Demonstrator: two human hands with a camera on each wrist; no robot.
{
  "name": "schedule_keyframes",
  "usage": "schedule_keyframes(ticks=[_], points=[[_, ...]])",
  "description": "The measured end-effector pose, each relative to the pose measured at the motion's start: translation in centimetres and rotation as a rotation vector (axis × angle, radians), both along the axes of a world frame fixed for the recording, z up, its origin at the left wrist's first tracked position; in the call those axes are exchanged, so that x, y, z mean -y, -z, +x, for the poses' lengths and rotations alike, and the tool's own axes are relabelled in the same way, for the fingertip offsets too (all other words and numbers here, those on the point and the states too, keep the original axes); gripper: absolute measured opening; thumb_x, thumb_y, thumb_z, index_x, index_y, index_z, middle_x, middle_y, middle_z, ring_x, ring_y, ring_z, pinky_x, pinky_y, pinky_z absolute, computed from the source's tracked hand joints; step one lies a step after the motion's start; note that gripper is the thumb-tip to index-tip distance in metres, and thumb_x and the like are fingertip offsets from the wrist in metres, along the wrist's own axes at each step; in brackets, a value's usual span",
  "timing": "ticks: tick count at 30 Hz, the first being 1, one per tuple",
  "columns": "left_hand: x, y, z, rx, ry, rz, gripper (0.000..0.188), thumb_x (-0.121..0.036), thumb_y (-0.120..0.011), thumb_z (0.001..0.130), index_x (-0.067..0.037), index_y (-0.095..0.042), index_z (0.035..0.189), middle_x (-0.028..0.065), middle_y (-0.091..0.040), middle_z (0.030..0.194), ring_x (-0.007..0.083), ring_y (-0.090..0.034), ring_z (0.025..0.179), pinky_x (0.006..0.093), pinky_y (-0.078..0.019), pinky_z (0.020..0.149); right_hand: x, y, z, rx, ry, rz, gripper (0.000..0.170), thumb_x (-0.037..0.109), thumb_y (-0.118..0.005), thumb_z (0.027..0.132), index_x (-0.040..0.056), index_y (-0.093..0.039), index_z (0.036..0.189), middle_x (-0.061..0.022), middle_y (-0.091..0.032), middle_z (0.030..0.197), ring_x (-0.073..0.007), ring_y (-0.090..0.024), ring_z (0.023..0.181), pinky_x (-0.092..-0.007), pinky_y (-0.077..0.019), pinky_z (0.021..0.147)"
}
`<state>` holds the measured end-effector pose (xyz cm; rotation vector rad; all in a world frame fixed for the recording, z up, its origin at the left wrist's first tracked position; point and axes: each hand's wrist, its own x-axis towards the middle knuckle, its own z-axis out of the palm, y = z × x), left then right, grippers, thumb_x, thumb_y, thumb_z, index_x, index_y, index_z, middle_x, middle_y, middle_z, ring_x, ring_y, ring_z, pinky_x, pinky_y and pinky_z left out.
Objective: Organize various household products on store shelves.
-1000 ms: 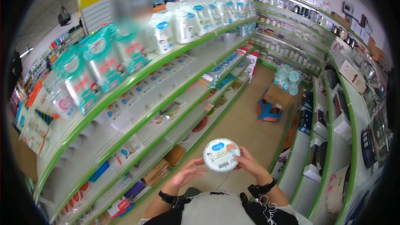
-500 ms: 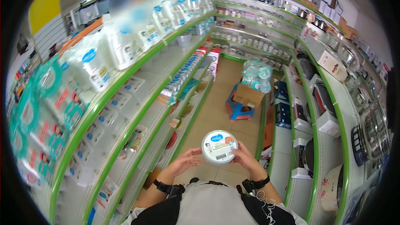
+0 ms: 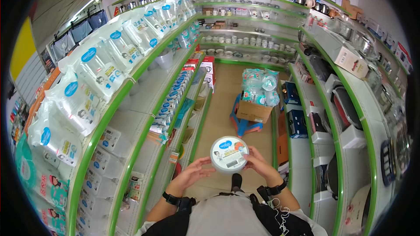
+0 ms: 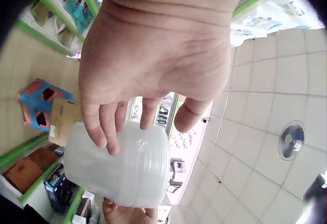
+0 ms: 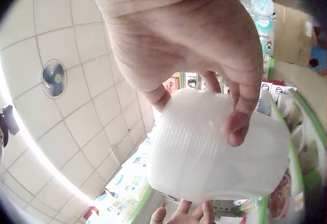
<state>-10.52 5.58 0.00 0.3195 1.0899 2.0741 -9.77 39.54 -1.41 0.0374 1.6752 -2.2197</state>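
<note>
A stack of round translucent plastic food containers (image 3: 229,154), with a printed label on its top, is held up before my torso. My right hand (image 3: 261,165) grips its right side, and the right wrist view shows the thumb and fingers (image 5: 238,128) curled round the ribbed wall. At the opposite side, my left hand (image 3: 194,175) has its fingers loosely extended, fingertips right at the wall. From the left wrist view, the side of the same stack (image 4: 120,168) appears below the left palm, with the right fingers at its far side.
Green-edged shelves (image 3: 144,135) line the left side, topped by bagged white packs (image 3: 98,74). Cookware and boxes fill the right shelves (image 3: 345,96). Ahead in the aisle stands a blue and red stool (image 3: 243,124) beside a cardboard box (image 3: 253,112) with wrapped packs on it.
My view has turned right along the aisle, and the stool and box appear farther left. A dark shoe now shows below the stack. Both hands keep about the same hold.
</note>
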Motion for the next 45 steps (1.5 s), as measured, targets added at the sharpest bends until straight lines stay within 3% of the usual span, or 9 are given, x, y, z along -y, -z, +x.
schedule_keyframes(ticks=[8, 15, 20, 23, 30, 35, 39, 43, 45], points=[[-6.7, -3.0, -11.7, -0.025, -0.332, 0.0, 0.064, -0.025, -0.058, 0.098, -0.005, -0.036, 0.155, 0.0121, -0.038, 0.158, 0.0379, -0.051, 0.136, 0.0441, -0.0456, 0.109, -3.7, -1.1, -18.4, -0.124, -0.074, -0.052, 0.061, 0.027, -0.063, 0.102, 0.0107, -0.038, 0.155, -0.0093, -0.055, 0.135, -0.0177, -0.063, 0.106, -0.0317, -0.059, 0.081], [-6.8, -5.6, -19.0, -0.074, -0.52, -0.006, 0.07, -0.026, -0.06, 0.097, -0.007, -0.032, 0.158, 0.0107, -0.034, 0.161, 0.0384, -0.051, 0.136, 0.0446, -0.0433, 0.109, -1.7, -3.5, -31.8, -0.159, -0.256, 0.005, 0.058, 0.027, -0.064, 0.102, 0.0098, -0.04, 0.152, -0.0095, -0.053, 0.137, -0.0163, -0.062, 0.104, -0.0303, -0.0561, 0.08], [-3.2, -5.9, -24.2, -0.099, -0.667, -0.032, 0.072, -0.029, -0.064, 0.093, -0.007, -0.036, 0.156, 0.0113, -0.041, 0.156, 0.0339, -0.056, 0.129, 0.0435, -0.0478, 0.105, 3.9, -3.8, -39.4, -0.232, -0.269, -0.086, 0.046, 0.028, -0.065, 0.101, 0.0062, -0.046, 0.137, -0.0092, -0.053, 0.133, -0.0153, -0.062, 0.102, -0.0297, -0.0549, 0.079], [0.6, -7.0, -30.8, -0.124, -0.768, -0.05, 0.072, -0.029, -0.064, 0.092, -0.008, -0.036, 0.156, 0.0106, -0.041, 0.156, 0.0317, -0.056, 0.128, 0.0429, -0.0481, 0.104, 9.8, -3.6, -47.8, -0.254, -0.3, -0.138, 0.045, 0.028, -0.066, 0.101, 0.0047, -0.047, 0.134, -0.0104, -0.054, 0.134, -0.015, -0.061, 0.102, -0.0297, -0.0544, 0.078], [6.5, -10.0, -41.4, -0.153, -0.86, -0.195, 0.067, -0.026, -0.062, 0.094, -0.01, -0.036, 0.154, 0.0098, -0.044, 0.151, 0.0335, -0.056, 0.128, 0.0433, -0.0493, 0.102, 19.5, -5.5, -59.8, -0.396, -0.257, -0.152, 0.055, 0.034, -0.071, 0.097, 0.0007, -0.046, 0.132, -0.0125, -0.058, 0.127, -0.0159, -0.063, 0.09, -0.0313, -0.0542, 0.074], [10.1, -10.5, -48.4, -0.109, -1.014, -0.273, 0.065, -0.025, -0.058, 0.097, -0.013, -0.032, 0.155, 0.0107, -0.038, 0.148, 0.0359, -0.054, 0.13, 0.0441, -0.0487, 0.101, 24.3, -6.5, -66.5, -0.295, -0.231, -0.171, 0.059, 0.037, -0.073, 0.093, -0.001, -0.047, 0.131, -0.014, -0.059, 0.124, -0.0174, -0.063, 0.088, -0.0311, -0.0543, 0.069], [11.8, -9.8, -52.9, -0.055, -1.108, -0.324, 0.067, -0.023, -0.058, 0.098, -0.015, -0.029, 0.157, 0.0082, -0.037, 0.148, 0.0368, -0.052, 0.13, 0.0477, -0.0478, 0.102, 30.4, -4.8, -73.9, -0.323, -0.336, -0.077, 0.067, 0.038, -0.076, 0.088, -0.006, -0.049, 0.13, -0.0171, -0.064, 0.113, -0.02, -0.066, 0.082, -0.0334, -0.0553, 0.063], [14.2, -7.8, -56.8, 0.018, -1.233, -0.365, 0.06, -0.024, -0.061, 0.097, -0.013, -0.037, 0.151, 0.0104, -0.042, 0.141, 0.0377, -0.052, 0.128, 0.0523, -0.0506, 0.099, 35.1, -2.3, -78.7, -0.279, -0.409, -0.022, 0.06, 0.037, -0.076, 0.085, -0.0064, -0.056, 0.121, -0.0159, -0.068, 0.095, -0.022, -0.068, 0.073, -0.0361, -0.0561, 0.06], [15.1, -6.1, -58.4, 0.024, -1.304, -0.29, 0.061, -0.024, -0.062, 0.096, -0.011, -0.037, 0.15, 0.0112, -0.04, 0.142, 0.0394, -0.052, 0.128, 0.0524, -0.0507, 0.102, 35.2, -3.0, -79.4, -0.319, -0.359, -0.04, 0.046, 0.033, -0.075, 0.086, -0.0046, -0.062, 0.108, -0.0142, -0.068, 0.09, -0.0215, -0.065, 0.067, -0.0353, -0.0529, 0.054]])
